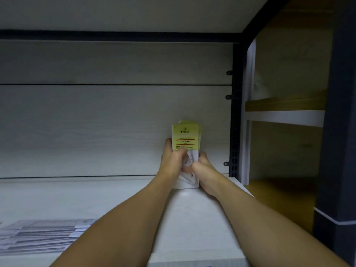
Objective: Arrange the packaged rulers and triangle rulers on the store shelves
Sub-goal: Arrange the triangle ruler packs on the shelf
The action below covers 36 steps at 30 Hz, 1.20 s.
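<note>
Both bare arms reach deep into a white shelf bay, and the two hands meet around a small stack of packaged rulers (186,140) stood upright near the back right corner. The left hand (172,160) grips the stack's left edge, fingers curled behind it and the thumb folded across the front; the right hand (204,172) clasps the lower right side, its thumb pressed over the clear wrapping just below the left thumb. The packs carry yellow-green header cards with a cream label and red lines of print, too small to read; a second card peeks out just behind and to the right of the front one. The bottom of the stack sits on, or just above, the white shelf board (96,197), and I cannot tell which. Behind it rises the pale wood-grain back panel (115,122), and just to the right stands the black perforated upright (234,132). Down at the near left of the same shelf lies a flat, overlapping spread of clear-wrapped rulers (44,236), blurred, well apart from the hands. Beyond the upright, a neighbouring unit shows yellow-brown shelves (285,103) edged in white.
</note>
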{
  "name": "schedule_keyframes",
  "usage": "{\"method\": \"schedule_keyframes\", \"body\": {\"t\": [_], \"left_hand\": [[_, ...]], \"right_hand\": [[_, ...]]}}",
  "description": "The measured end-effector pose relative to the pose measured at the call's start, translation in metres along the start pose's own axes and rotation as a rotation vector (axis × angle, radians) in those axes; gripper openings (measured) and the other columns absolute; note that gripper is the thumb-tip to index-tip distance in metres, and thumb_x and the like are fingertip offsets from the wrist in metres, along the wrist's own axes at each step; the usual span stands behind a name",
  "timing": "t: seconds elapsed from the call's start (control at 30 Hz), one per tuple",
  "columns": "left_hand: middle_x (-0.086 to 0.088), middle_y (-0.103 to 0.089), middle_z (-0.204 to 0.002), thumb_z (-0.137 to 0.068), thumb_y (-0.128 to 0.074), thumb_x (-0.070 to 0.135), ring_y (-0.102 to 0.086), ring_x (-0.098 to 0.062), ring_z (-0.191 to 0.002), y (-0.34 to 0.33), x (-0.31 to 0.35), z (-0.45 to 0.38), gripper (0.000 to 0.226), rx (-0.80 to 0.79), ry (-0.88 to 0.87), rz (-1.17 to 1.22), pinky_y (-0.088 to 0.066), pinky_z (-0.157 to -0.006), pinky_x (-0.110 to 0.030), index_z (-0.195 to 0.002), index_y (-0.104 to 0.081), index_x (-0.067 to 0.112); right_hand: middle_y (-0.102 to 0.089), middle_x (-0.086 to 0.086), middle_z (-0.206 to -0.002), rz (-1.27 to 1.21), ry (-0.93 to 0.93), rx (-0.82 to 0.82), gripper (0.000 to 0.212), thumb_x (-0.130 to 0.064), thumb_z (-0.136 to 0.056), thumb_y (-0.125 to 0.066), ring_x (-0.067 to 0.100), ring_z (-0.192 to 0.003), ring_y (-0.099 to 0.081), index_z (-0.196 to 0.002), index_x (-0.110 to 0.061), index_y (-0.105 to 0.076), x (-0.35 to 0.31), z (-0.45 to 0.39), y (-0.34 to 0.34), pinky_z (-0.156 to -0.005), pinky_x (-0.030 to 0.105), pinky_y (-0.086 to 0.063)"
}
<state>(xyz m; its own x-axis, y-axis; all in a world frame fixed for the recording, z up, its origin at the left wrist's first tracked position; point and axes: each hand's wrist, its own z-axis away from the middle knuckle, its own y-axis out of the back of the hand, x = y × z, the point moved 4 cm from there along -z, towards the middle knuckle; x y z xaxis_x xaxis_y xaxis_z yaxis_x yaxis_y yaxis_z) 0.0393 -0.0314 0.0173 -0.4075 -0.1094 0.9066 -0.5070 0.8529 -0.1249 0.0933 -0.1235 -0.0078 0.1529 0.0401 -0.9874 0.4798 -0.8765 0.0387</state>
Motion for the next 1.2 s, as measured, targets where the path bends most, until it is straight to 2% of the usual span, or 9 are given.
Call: {"method": "schedule_keyframes", "body": {"t": [0.13, 0.27, 0.47, 0.57, 0.7, 0.9, 0.97, 1.1, 1.2], "left_hand": [[0.0, -0.072, -0.099, -0.08, -0.051, 0.003, -0.072, -0.015, -0.087, 0.003, -0.004, 0.0, 0.038, 0.03, -0.005, 0.041, -0.06, -0.076, -0.036, -0.106, -0.058, 0.03], [-0.006, -0.072, -0.097, -0.08, -0.051, 0.003, -0.071, -0.023, -0.088, 0.004, -0.001, 0.001, 0.029, 0.069, 0.028, 0.11, -0.055, -0.066, -0.035, -0.103, -0.059, 0.019], [-0.002, -0.07, -0.099, -0.083, -0.052, 0.001, -0.069, -0.011, -0.088, -0.002, 0.012, 0.003, 0.032, 0.047, -0.049, 0.074, -0.053, -0.066, -0.027, -0.108, -0.053, 0.021], [-0.003, -0.07, -0.099, -0.073, -0.056, 0.016, -0.069, -0.016, -0.09, -0.003, 0.009, 0.002, 0.033, 0.041, -0.034, 0.029, -0.057, -0.075, -0.034, -0.105, -0.053, 0.025], [-0.003, -0.07, -0.098, -0.063, -0.053, 0.025, -0.068, -0.018, -0.091, -0.001, 0.001, 0.004, 0.038, 0.026, 0.002, -0.061, -0.054, -0.075, -0.033, -0.101, -0.057, 0.024], [-0.008, -0.071, -0.098, -0.07, -0.053, 0.01, -0.068, -0.024, -0.096, 0.0, -0.002, 0.0, 0.033, 0.032, 0.004, -0.013, -0.057, -0.084, -0.04, -0.101, -0.061, 0.019], [-0.009, -0.071, -0.098, -0.078, -0.051, -0.003, -0.069, -0.022, -0.094, 0.0, 0.003, -0.002, 0.032, 0.031, -0.029, 0.007, -0.058, -0.078, -0.036, -0.103, -0.061, 0.016], [-0.007, -0.067, -0.097, -0.077, -0.052, 0.001, -0.065, -0.018, -0.083, 0.0, 0.0, 0.0, 0.036, -0.036, -0.003, -0.021, -0.049, -0.056, -0.024, -0.107, -0.055, 0.019], [-0.004, -0.066, -0.104, -0.078, -0.052, 0.003, -0.064, -0.02, -0.095, 0.003, -0.014, 0.001, 0.043, -0.135, 0.069, -0.125, -0.054, -0.071, -0.032, -0.113, -0.053, 0.028]], "right_hand": [[-0.072, 0.007, -0.111, -0.148, 0.016, -0.069, 0.054, 0.004, -0.075, -0.066, 0.026, -0.103, -0.07, -0.121, -0.022, -0.053, 0.002, 0.002, 0.0, -0.076, 0.039, -0.061], [-0.073, 0.005, -0.108, -0.098, 0.019, -0.046, 0.054, -0.002, -0.077, -0.069, 0.023, -0.097, -0.072, -0.123, -0.026, -0.053, 0.009, -0.001, -0.006, -0.081, 0.043, -0.061], [-0.07, 0.008, -0.104, -0.172, 0.102, -0.008, 0.04, 0.016, -0.092, -0.048, 0.014, -0.087, -0.071, -0.118, -0.012, -0.061, -0.008, 0.006, -0.004, -0.051, 0.017, -0.053], [-0.074, 0.008, -0.101, -0.151, 0.092, -0.034, 0.041, 0.011, -0.085, -0.058, 0.013, -0.085, -0.074, -0.118, -0.013, -0.063, -0.005, 0.001, -0.001, -0.059, 0.024, -0.059], [-0.076, 0.004, -0.101, -0.003, 0.041, -0.036, 0.038, -0.015, -0.08, -0.064, 0.021, -0.099, -0.072, -0.117, -0.025, -0.064, 0.006, -0.003, -0.003, -0.093, 0.047, -0.057], [-0.076, 0.003, -0.104, -0.103, 0.058, -0.055, 0.036, -0.007, -0.088, -0.065, 0.02, -0.102, -0.071, -0.12, -0.022, -0.063, 0.007, -0.002, -0.008, -0.09, 0.038, -0.058], [-0.075, 0.003, -0.105, -0.148, 0.074, -0.039, 0.031, -0.006, -0.091, -0.063, 0.019, -0.102, -0.07, -0.118, -0.021, -0.063, 0.002, 0.0, -0.009, -0.083, 0.035, -0.059], [-0.072, 0.005, -0.102, -0.128, 0.041, -0.033, 0.054, -0.005, -0.065, -0.057, 0.02, -0.103, -0.068, -0.118, -0.015, -0.059, 0.001, -0.001, -0.01, -0.075, 0.031, -0.055], [-0.071, 0.008, -0.094, -0.092, -0.042, -0.057, 0.006, -0.014, -0.101, -0.054, 0.018, -0.087, -0.071, -0.103, -0.016, -0.059, 0.003, 0.006, -0.007, -0.071, 0.031, -0.058]]}}
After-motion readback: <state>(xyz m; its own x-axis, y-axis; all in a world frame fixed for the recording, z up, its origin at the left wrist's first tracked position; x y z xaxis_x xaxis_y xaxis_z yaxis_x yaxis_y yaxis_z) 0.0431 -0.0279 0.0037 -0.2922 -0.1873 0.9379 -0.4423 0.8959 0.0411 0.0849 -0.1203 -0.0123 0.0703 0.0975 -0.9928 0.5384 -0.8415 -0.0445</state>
